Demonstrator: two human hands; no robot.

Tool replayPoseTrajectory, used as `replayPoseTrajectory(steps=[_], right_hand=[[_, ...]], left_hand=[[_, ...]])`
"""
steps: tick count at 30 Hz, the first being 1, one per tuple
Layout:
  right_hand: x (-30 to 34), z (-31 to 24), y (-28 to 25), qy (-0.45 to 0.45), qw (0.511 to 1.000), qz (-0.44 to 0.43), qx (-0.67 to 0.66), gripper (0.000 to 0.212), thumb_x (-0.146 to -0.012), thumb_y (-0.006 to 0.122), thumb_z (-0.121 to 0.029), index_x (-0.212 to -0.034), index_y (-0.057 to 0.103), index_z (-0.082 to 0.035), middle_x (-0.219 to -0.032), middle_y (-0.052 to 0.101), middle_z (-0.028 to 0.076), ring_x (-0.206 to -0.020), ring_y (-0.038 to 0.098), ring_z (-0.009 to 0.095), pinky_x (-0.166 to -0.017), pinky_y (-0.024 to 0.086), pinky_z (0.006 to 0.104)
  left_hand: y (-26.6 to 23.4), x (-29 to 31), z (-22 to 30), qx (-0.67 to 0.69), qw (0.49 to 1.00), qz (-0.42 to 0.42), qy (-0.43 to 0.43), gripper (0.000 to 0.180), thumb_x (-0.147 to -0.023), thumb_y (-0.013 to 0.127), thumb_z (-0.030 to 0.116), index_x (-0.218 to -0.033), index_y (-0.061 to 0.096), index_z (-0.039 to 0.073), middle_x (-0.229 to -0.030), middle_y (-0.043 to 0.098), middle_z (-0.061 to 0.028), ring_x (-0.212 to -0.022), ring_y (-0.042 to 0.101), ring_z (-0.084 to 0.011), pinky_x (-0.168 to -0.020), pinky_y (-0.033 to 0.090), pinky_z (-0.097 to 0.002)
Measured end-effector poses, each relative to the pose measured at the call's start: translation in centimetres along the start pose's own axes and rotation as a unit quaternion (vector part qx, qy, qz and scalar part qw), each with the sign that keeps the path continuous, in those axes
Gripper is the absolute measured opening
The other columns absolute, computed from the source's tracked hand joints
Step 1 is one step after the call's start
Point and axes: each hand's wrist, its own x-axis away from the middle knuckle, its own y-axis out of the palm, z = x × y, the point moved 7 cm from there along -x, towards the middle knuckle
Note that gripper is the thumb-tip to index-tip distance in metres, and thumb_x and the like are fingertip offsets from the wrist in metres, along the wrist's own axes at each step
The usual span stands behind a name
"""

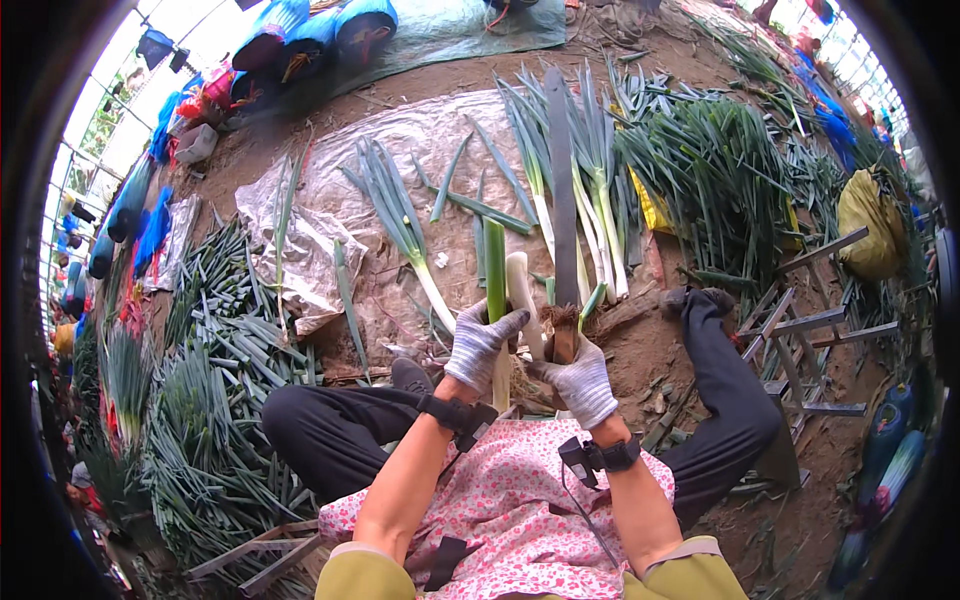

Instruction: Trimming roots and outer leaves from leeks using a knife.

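My left hand (482, 347), in a striped grey-white knit glove, is closed round a leek (496, 270) with its green end up and pale shaft below the fingers. In a matching glove, my right hand (580, 380) is closed at the wooden handle (565, 345) of a long, dark-bladed knife (560, 190), which points away from me. Between the hands stands a second pale leek shaft (522, 295); what holds it is hidden. Brown roots show beside the handle. Beyond the hands, whole leeks (400, 215) lie on a whitish sheet (340, 150).
Heaped leeks (710, 165) lie at right, with cut green leaves (220, 430) piled at left. Metal-framed stools (800, 325) stand by my right leg. Blue bundles (365, 30) sit at the far left, and a yellowish sack (870, 225) at right.
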Motion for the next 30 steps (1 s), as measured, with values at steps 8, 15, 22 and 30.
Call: replayPoseTrajectory(steps=[8, 15, 22, 30], right_hand=[[1.4, -0.4, 2.0, 0.034, 0.999, -0.017, 0.031, 0.047, -0.079, 0.099, -0.009, -0.115, 0.071, 0.000, -0.098, 0.077, 0.007, -0.088, 0.071, 0.016, -0.084, 0.061, 0.0344], [1.3, -0.8, 3.6, 0.065, 0.994, -0.038, 0.078, 0.050, -0.079, 0.097, -0.007, -0.120, 0.068, 0.001, -0.097, 0.077, 0.007, -0.084, 0.071, 0.014, -0.080, 0.062, 0.0337], [2.3, 0.1, 3.4, 0.086, 0.993, -0.076, 0.020, 0.042, -0.079, 0.098, -0.007, -0.110, 0.071, 0.000, -0.092, 0.075, 0.003, -0.081, 0.069, 0.011, -0.076, 0.060, 0.0309], [4.2, 1.3, 1.6, 0.118, 0.986, -0.069, 0.093, 0.037, -0.079, 0.099, -0.007, -0.101, 0.069, -0.003, -0.088, 0.072, 0.002, -0.078, 0.066, 0.010, -0.073, 0.057, 0.0317]], left_hand=[[-3.0, 2.0, 0.6, -0.005, 1.000, -0.016, -0.001, 0.023, -0.102, 0.081, 0.021, -0.092, 0.076, 0.000, -0.072, 0.072, -0.0062, -0.056, 0.068, -0.0157, -0.053, 0.054, -0.0304], [-5.3, 1.7, -0.3, 0.015, 1.000, 0.002, -0.019, 0.025, -0.101, 0.080, 0.022, -0.094, 0.077, -0.002, -0.070, 0.072, -0.0075, -0.053, 0.067, -0.0164, -0.050, 0.055, -0.0313], [-8.6, -0.2, -1.7, 0.096, 0.985, 0.142, -0.030, 0.018, -0.096, 0.077, 0.015, -0.090, 0.073, -0.001, -0.070, 0.073, -0.0102, -0.048, 0.064, -0.0179, -0.042, 0.052, -0.0330], [-14.2, -1.5, -1.9, 0.174, 0.963, 0.199, -0.051, 0.030, -0.103, 0.080, 0.023, -0.122, 0.069, 0.003, -0.087, 0.076, -0.0095, -0.052, 0.060, -0.0138, -0.045, 0.051, -0.0299]])
